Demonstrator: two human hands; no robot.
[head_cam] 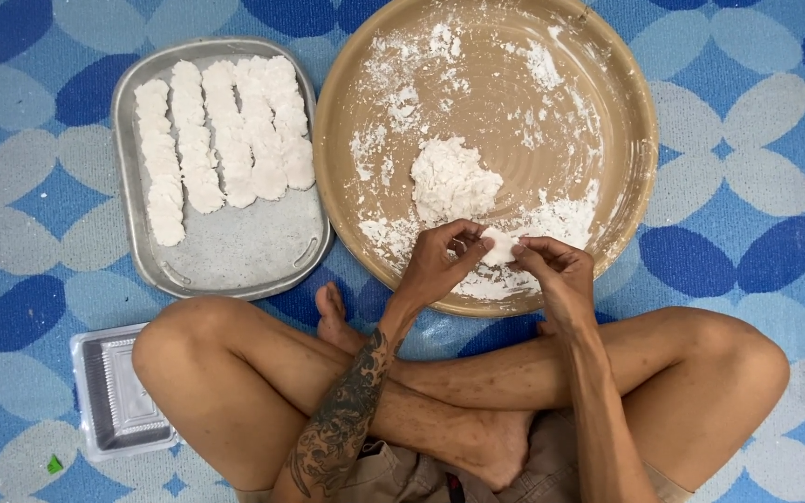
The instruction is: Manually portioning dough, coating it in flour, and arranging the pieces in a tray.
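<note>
A person sits cross-legged on a floor mat patterned in blue and pale grey ovals [11, 224], seen from above. Just below the middle of the frame, the left hand [435, 265] and the right hand [556, 275] meet over the near rim of a large round tan clay-coloured dish [640, 121]. Between them is a small flattened piece of white dough [498, 246]: the fingers [472, 244] of the left hand are curled in and pinch its left edge, and the fingers of the right hand close on its right edge, so both hands grip the one piece, raised just above the floury bottom of the dish.

Just beyond the hands, near the dish's centre, lies a rough lump of white dough [454, 179], close to the held piece but apart from it. Loose flour is scattered over the dish, thickest near the lower right rim.

In the upper left of the frame a rectangular metal tray with rounded corners [235, 256] lies just beside the dish, their rims nearly touching. Rows of shaped white dough pieces [225, 130] fill its upper half; the lower half is bare metal.

At the lower left a clear plastic container [118, 396] sits against the person's left knee. The mat to the right of the dish and along the left edge of the frame is open.
</note>
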